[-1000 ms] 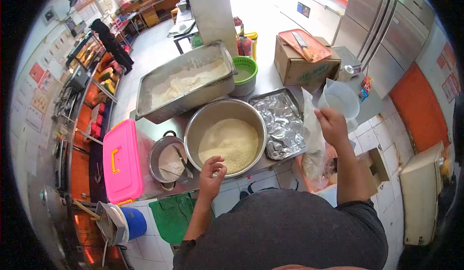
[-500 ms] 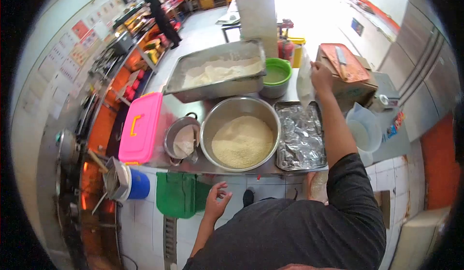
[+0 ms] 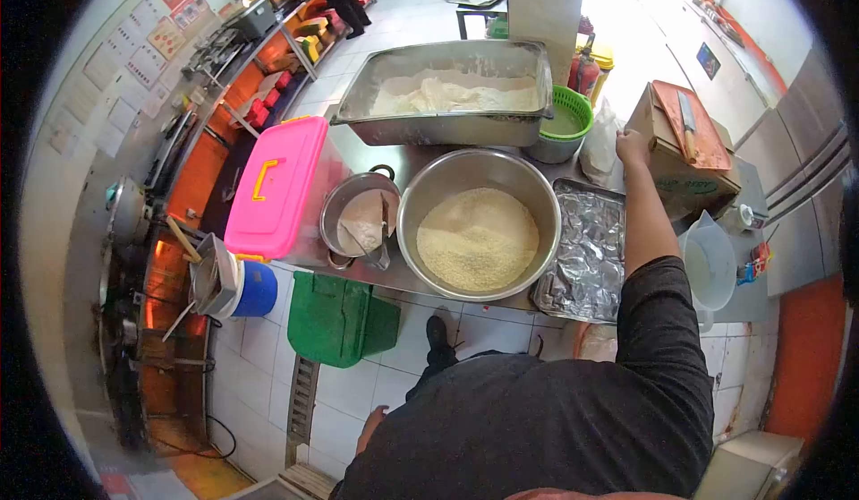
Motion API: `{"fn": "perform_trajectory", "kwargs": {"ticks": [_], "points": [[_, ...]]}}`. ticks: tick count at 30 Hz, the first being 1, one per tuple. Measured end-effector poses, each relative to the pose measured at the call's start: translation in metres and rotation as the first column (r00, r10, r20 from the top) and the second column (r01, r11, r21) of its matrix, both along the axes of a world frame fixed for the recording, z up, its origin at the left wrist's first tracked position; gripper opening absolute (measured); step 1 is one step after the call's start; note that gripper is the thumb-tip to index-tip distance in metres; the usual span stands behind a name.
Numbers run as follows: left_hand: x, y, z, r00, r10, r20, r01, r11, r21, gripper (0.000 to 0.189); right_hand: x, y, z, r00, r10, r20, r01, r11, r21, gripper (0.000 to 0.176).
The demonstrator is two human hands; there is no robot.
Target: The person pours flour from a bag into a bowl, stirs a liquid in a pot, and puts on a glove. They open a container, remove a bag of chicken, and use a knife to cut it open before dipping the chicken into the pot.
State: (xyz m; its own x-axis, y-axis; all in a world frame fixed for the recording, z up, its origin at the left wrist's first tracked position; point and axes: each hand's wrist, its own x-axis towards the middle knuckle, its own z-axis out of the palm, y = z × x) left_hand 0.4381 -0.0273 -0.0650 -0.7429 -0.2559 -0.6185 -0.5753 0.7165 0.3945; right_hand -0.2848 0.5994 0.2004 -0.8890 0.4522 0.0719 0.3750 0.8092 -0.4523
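My right hand [image 3: 632, 147] reaches far across the steel counter [image 3: 407, 278] and is closed on the top of a clear plastic bag [image 3: 600, 146], which rests on the counter beside the green colander [image 3: 567, 117]. My left hand [image 3: 371, 424] hangs low by my side, mostly hidden behind my dark shirt; nothing shows in it. In front of me stands a large steel bowl [image 3: 535, 194] of pale crumbs, with a foil-lined tray [image 3: 586, 254] to its right.
A deep steel pan [image 3: 447, 124] of flour is behind the bowl. A small pot [image 3: 344, 205] with a ladle, a pink lidded box [image 3: 276, 185], a cardboard box [image 3: 689, 182] bearing a red board and cleaver, a white jug [image 3: 711, 267]. Another person stands far back.
My right hand carried the bag from above the jug across the foil tray and set it down by the colander. My left hand dropped from the bowl's rim to my side.
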Motion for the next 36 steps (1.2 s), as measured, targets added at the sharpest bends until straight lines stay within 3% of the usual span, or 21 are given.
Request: {"fn": "perform_trajectory", "kwargs": {"ticks": [1, 4, 7, 10, 11, 12, 13, 14, 15, 16, 17, 19, 22, 25, 28, 31, 34, 36], "points": [[0.009, -0.013, -0.007, 0.995, 0.034, 0.093, -0.033, 0.999, -0.009, 0.047, 0.0, 0.001, -0.001, 0.999, -0.004, 0.042, 0.002, 1.0, 0.027, 0.038], [0.007, -0.059, -0.03, 0.964, 0.066, 0.258, -0.06, 0.998, -0.03, 0.046, 0.042, -0.051, 0.028, 0.979, -0.064, -0.192, 0.109, 0.966, 0.235, 0.044], [-0.018, -0.109, -0.059, 0.949, 0.019, 0.315, -0.008, 0.999, -0.036, 0.046, 0.063, -0.108, 0.051, 0.915, 0.19, -0.355, -0.136, 0.976, 0.171, 0.046], [-0.09, -0.158, -0.11, 0.93, -0.113, 0.351, 0.142, 0.988, -0.058, 0.048, 0.125, -0.24, 0.105, 0.845, 0.383, -0.374, -0.46, 0.876, -0.144, 0.037], [-0.118, -0.173, -0.123, 0.925, -0.162, 0.342, 0.193, 0.98, -0.058, 0.049, 0.145, -0.282, 0.109, 0.804, 0.459, -0.379, -0.566, 0.787, -0.246, 0.033], [-0.13, -0.192, -0.112, 0.968, -0.25, 0.0, 0.25, 0.967, -0.046, 0.054, 0.163, -0.326, 0.102, 0.701, 0.561, -0.441, -0.694, 0.678, -0.242, 0.028], [-0.181, -0.165, -0.014, 0.999, 0.031, -0.042, -0.03, 0.999, 0.02, 0.057, 0.188, -0.367, 0.098, 0.644, 0.695, -0.32, -0.765, 0.589, -0.262, 0.031], [-0.197, -0.184, -0.042, 0.999, 0.037, 0.012, -0.037, 0.998, 0.053, 0.056, 0.215, -0.409, 0.104, 0.614, 0.78, -0.121, -0.787, 0.594, -0.166, 0.035], [-0.214, -0.202, -0.066, 0.997, 0.041, 0.066, -0.046, 0.995, 0.084, 0.054, 0.229, -0.441, 0.076, 0.499, 0.861, -0.094, -0.863, 0.504, 0.034, 0.046], [-0.239, -0.206, -0.045, 0.999, -0.001, 0.047, -0.004, 0.993, 0.119, 0.053, 0.236, -0.469, 0.07, 0.422, 0.905, 0.059, -0.905, 0.424, -0.029, 0.063], [-0.264, -0.201, -0.022, 0.999, -0.042, 0.027, 0.038, 0.987, 0.154, 0.053, 0.237, -0.485, 0.059, 0.417, 0.884, 0.21, -0.903, 0.429, -0.015, 0.067], [-0.28, -0.208, -0.033, 0.982, 0.028, -0.187, -0.01, 0.995, 0.101, 0.054, 0.228, -0.512, 0.04, 0.378, 0.786, 0.49, -0.906, 0.422, 0.023, 0.075], [-0.289, -0.219, -0.03, 0.97, 0.159, -0.182, -0.113, 0.965, 0.237, 0.057, 0.191, -0.518, 0.031, 0.365, 0.759, 0.539, -0.901, 0.434, -0.001, 0.078], [-0.27, -0.222, -0.043, 0.966, 0.214, -0.143, -0.176, 0.955, 0.238, 0.059, 0.168, -0.514, 0.028, 0.496, 0.716, 0.491, -0.862, 0.472, 0.183, 0.071], [-0.231, -0.223, -0.059, 0.987, 0.157, 0.04, -0.161, 0.972, 0.173, 0.058, 0.154, -0.519, 0.047, 0.412, 0.607, 0.68, -0.9, 0.386, 0.201, 0.056], [-0.191, -0.228, -0.076, 0.96, 0.212, 0.184, -0.242, 0.957, 0.161, 0.057, 0.138, -0.504, 0.056, 0.357, 0.619, 0.699, -0.934, 0.243, 0.262, 0.04], [-0.147, -0.237, -0.105, 0.957, 0.224, 0.184, -0.257, 0.95, 0.18, 0.055, 0.131, -0.497, 0.08, 0.326, 0.554, 0.766, -0.94, 0.106, 0.323, 0.03], [-0.107, -0.237, -0.131, 0.898, 0.402, 0.177, -0.437, 0.862, 0.257, 0.054, 0.137, -0.502, 0.098, 0.265, 0.486, 0.833, -0.957, 0.026, 0.29, 0.028]]}}
